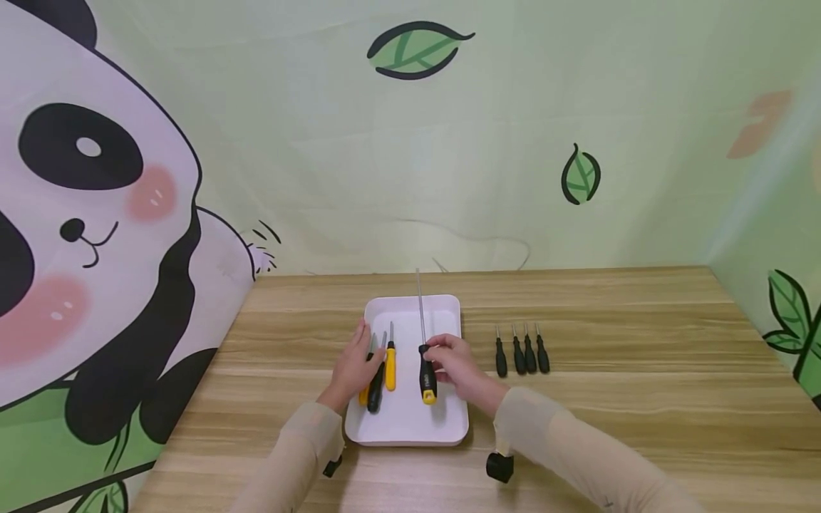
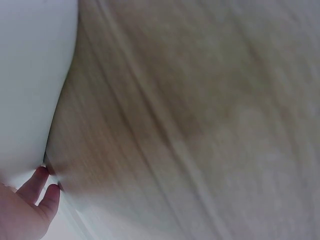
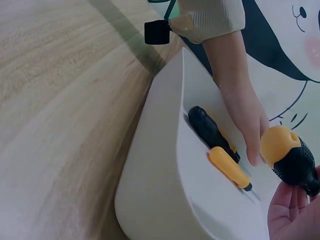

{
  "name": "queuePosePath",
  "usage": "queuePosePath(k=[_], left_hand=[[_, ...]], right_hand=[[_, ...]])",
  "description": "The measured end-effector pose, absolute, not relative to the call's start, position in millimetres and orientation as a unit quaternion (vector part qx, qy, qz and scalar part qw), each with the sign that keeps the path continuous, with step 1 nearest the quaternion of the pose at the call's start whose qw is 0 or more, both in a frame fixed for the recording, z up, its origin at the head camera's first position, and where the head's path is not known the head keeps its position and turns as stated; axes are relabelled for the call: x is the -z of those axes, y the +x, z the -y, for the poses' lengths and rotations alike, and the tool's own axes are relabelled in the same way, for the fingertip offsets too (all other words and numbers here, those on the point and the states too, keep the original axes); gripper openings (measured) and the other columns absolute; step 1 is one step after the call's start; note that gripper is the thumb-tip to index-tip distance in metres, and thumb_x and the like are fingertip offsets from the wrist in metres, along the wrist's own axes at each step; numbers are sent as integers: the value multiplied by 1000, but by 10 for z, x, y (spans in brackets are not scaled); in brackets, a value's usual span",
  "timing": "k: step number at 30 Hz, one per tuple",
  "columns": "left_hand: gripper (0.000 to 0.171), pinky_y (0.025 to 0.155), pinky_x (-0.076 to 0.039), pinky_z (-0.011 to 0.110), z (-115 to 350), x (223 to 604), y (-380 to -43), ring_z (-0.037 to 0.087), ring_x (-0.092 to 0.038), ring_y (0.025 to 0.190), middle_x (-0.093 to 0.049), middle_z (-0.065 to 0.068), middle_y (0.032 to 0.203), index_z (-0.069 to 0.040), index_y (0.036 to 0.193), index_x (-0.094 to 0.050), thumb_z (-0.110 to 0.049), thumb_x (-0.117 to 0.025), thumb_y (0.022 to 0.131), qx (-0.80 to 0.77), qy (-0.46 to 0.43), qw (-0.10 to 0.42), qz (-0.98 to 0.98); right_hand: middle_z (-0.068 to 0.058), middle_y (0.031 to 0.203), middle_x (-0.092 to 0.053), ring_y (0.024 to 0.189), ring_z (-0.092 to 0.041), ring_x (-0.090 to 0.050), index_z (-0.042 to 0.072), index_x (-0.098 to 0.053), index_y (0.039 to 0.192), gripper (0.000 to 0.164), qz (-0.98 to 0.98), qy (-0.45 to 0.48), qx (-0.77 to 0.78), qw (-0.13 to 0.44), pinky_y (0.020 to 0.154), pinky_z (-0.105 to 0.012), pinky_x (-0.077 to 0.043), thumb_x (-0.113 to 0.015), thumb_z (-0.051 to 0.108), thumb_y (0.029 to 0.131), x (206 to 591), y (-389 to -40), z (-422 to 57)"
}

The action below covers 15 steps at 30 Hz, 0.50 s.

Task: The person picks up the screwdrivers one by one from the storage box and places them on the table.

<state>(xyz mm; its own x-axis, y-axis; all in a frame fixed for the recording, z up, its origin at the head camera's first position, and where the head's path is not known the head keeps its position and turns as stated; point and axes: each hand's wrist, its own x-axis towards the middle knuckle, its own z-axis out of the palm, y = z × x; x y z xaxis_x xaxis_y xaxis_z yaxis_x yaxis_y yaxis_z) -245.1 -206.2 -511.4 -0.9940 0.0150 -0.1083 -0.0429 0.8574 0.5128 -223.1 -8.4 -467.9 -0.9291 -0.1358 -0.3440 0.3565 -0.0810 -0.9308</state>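
A white tray [image 1: 410, 427] lies on the wooden table [image 1: 609, 399]. My right hand [image 1: 452, 362] pinches the black-and-yellow handle of a long screwdriver [image 1: 426, 381] over the tray, its thin shaft pointing away from me. The right wrist view shows that handle [image 3: 289, 156] close by my right hand [image 3: 295, 210]. My left hand [image 1: 355, 367] rests with straight fingers on the small screwdrivers at the tray's left: a black one [image 1: 376, 386] and a yellow one [image 1: 390, 367]. From the right wrist, the left hand [image 3: 245, 110] lies beside the black screwdriver [image 3: 210, 129] and yellow screwdriver [image 3: 227, 167].
Several small black screwdrivers [image 1: 521, 354] stand in a row on the table right of the tray. A panda-printed backdrop [image 1: 96, 214] closes the left side and a green leaf-printed one the back. The left wrist view is blurred, showing fingertips [image 2: 37, 192], tray wall [image 2: 30, 75] and wood.
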Motion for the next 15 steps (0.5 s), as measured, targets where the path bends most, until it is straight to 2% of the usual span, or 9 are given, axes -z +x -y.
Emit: queuePosePath(k=[15], left_hand=[[68, 109, -20, 43, 2063, 5120, -2452, 24, -15, 136, -3, 4, 150, -7, 142, -12, -38, -43, 90, -269, -10, 52, -962]], right_hand=[[-6, 86, -57, 63, -13, -53, -1, -52, 103, 26, -656, 79, 733, 163, 55, -24, -49, -53, -1, 77, 4614, -2309, -134]])
